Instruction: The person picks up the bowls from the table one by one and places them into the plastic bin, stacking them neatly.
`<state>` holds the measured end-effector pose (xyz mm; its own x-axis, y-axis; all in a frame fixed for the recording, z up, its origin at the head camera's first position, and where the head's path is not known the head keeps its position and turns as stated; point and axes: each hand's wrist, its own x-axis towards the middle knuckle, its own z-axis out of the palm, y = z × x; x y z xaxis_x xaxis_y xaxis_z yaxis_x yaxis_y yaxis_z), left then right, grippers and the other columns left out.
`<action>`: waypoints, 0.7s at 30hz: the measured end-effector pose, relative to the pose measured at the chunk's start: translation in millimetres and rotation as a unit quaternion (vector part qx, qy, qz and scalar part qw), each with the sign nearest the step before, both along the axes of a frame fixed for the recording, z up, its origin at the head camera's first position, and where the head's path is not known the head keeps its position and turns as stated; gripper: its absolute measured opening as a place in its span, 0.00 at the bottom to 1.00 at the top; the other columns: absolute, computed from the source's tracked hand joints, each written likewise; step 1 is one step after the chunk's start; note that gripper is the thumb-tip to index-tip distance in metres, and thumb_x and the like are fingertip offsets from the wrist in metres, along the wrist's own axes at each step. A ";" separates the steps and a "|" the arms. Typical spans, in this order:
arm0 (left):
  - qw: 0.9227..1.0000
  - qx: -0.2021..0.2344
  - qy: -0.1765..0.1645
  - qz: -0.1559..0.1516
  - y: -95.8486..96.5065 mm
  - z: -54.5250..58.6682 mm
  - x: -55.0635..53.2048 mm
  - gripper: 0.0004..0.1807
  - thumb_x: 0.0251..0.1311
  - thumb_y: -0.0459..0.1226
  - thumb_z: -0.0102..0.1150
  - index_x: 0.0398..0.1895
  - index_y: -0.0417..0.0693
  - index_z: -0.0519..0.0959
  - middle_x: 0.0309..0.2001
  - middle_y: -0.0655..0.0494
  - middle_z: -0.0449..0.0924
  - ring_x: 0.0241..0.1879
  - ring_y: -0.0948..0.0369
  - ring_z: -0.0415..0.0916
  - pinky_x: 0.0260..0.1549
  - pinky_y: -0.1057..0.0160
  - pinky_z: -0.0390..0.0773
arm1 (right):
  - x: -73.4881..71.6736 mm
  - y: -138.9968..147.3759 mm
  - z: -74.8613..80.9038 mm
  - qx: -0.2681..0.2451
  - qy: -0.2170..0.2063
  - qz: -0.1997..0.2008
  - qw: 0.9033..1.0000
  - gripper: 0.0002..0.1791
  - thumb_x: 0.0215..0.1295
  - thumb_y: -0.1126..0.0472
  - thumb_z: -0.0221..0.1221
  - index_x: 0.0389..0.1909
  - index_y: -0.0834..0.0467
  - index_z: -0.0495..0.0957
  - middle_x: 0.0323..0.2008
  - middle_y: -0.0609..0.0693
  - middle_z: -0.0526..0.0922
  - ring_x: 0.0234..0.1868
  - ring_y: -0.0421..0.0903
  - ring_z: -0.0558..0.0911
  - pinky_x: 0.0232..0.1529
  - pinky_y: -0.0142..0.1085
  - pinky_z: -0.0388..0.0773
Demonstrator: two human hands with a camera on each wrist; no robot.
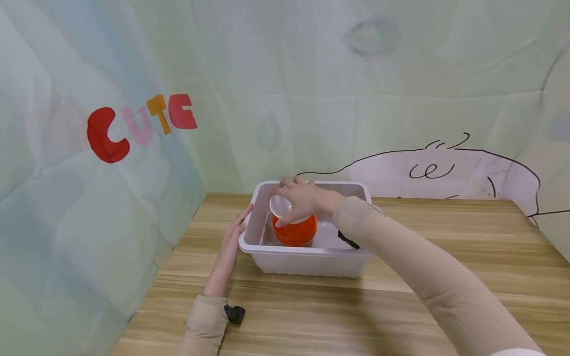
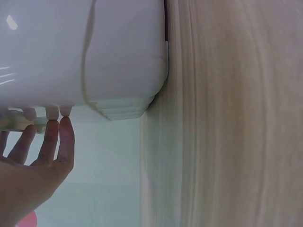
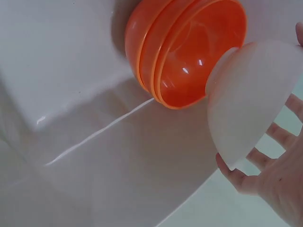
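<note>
My right hand grips a white bowl by its rim, fingers spread around it. The bowl's foot overlaps the mouth of the top orange bowl in the right wrist view, where the white bowl is tilted relative to the stack. Several nested orange bowls sit inside a white plastic tub, toward its left half. Against the tub's left side lies my left hand, fingers extended along the rim. The left wrist view shows its fingertips touching the glossy outer wall.
The tub stands on a wood-grain table, close to the back curtain. Another curtain with the coloured letters CUTE hangs along the left. A dark wrist camera is strapped to the left sleeve.
</note>
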<state>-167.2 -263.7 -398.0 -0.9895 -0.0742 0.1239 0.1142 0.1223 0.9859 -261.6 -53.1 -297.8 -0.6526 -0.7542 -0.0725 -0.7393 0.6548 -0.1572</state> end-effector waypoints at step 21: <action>1.000 -0.003 -0.013 0.009 1.3 2.1 1.5 0.25 0.70 0.42 0.37 0.70 0.62 0.66 0.74 0.62 0.58 0.74 0.58 0.52 0.69 0.46 0.52 | -5.0 -12.4 -16.6 0.013 -0.032 0.017 0.999 0.46 0.51 0.31 0.61 0.71 0.37 0.58 0.71 0.49 0.58 0.70 0.54 0.56 0.63 0.63 0.62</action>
